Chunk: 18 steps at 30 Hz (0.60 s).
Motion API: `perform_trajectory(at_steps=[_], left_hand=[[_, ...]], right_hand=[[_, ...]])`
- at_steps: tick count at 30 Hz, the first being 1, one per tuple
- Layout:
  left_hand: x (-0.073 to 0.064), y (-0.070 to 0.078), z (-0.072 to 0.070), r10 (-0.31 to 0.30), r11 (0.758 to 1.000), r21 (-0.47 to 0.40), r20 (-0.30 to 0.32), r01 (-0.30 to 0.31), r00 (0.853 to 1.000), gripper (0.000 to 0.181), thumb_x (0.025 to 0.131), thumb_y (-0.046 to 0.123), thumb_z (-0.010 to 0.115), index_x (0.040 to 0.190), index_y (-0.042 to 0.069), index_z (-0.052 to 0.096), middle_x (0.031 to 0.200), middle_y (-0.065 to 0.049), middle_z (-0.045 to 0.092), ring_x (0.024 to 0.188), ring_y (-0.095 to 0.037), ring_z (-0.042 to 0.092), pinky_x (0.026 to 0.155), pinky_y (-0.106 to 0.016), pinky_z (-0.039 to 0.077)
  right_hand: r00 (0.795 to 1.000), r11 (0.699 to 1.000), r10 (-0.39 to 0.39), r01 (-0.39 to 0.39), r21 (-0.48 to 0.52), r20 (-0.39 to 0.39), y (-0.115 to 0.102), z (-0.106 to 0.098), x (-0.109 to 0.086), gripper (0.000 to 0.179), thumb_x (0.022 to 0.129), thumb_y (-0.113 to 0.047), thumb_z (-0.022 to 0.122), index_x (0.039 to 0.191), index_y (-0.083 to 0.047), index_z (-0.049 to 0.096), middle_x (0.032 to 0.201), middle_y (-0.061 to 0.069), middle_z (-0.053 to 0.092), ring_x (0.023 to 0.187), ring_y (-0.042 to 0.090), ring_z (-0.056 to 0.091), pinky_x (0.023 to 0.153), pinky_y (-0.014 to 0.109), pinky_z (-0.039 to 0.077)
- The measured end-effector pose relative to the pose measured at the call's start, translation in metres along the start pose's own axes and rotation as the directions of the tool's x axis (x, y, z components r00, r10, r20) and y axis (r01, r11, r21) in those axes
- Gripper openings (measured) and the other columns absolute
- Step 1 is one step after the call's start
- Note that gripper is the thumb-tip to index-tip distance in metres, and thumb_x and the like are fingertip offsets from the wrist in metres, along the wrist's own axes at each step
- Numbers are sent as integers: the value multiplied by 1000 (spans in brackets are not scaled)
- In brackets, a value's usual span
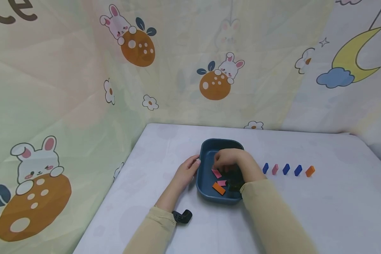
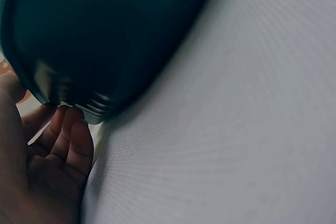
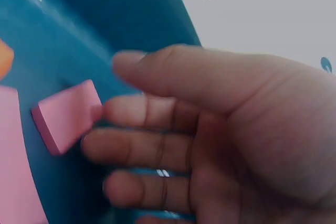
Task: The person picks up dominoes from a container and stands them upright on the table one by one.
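A dark blue tray point(image 1: 206, 190) stands on the table, with small blocks lying inside. My left hand point(image 1: 186, 171) is at the tray's left side, its fingertips touching the outer wall near the rim; in the left wrist view the fingers are loosely bent. Reaching inside the tray, my right hand point(image 1: 230, 158) has its thumb apart from the other fingers. In the right wrist view its index fingertip is right at a pink block point(image 3: 71, 116). Another pink block point(image 1: 221, 183) and an orange block point(image 1: 219, 188) lie nearer the tray's front. My right forearm hides part of the tray.
Right of the tray, several blocks stand in a spaced row, from a blue block point(image 1: 265, 168) and a pink block point(image 1: 275, 169) to an orange block point(image 1: 310, 171) at the right end. A printed cloth point(image 1: 177, 84) hangs behind the white table point(image 1: 336, 211).
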<state>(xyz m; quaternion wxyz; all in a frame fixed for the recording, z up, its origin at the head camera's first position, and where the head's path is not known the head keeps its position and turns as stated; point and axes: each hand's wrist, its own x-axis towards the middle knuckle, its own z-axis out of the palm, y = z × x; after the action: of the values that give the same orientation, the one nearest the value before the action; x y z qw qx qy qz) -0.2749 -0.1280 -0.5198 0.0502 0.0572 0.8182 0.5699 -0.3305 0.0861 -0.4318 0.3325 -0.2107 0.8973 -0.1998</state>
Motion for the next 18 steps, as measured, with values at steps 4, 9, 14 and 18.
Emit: perform_trajectory(at_steps=[4, 9, 14, 18], left_hand=[[0, 0, -1, -6, 1000, 8, -3, 6, 1000, 52, 96, 60, 49, 140, 33, 54, 125, 2, 65, 102, -18, 62, 91, -39, 54], [0, -1, -2, -4, 1000, 4, 0, 4, 1000, 52, 96, 60, 49, 140, 32, 54, 124, 2, 65, 101, -17, 63, 90, -39, 54], [-1, 0, -2, 4, 1000, 9, 10, -4, 1000, 53, 96, 61, 49, 141, 33, 53, 120, 2, 66, 97, -17, 62, 89, -38, 53], [-1, -1, -2, 1, 1000, 7, 11, -1, 1000, 53, 96, 61, 49, 141, 33, 53, 119, 2, 66, 97, -17, 62, 88, -37, 53]], right_hand=[[998, 999, 38, -39, 15, 46, -3, 3, 5, 23, 92, -32, 66, 89, -11, 73, 82, 5, 69, 72, 20, 62, 69, 32, 53], [999, 999, 33, -35, 42, 33, -3, 8, 9, 14, 92, -24, 65, 89, -12, 70, 81, 4, 66, 72, 20, 58, 66, 30, 49], [999, 995, 12, -7, 97, -52, 0, 12, 15, 8, 93, -21, 63, 92, -13, 65, 79, 3, 63, 67, 19, 53, 61, 28, 43], [995, 996, 30, -21, 91, -99, 4, 14, 20, 24, 92, -36, 67, 88, -12, 63, 74, 3, 59, 64, 19, 52, 58, 28, 41]])
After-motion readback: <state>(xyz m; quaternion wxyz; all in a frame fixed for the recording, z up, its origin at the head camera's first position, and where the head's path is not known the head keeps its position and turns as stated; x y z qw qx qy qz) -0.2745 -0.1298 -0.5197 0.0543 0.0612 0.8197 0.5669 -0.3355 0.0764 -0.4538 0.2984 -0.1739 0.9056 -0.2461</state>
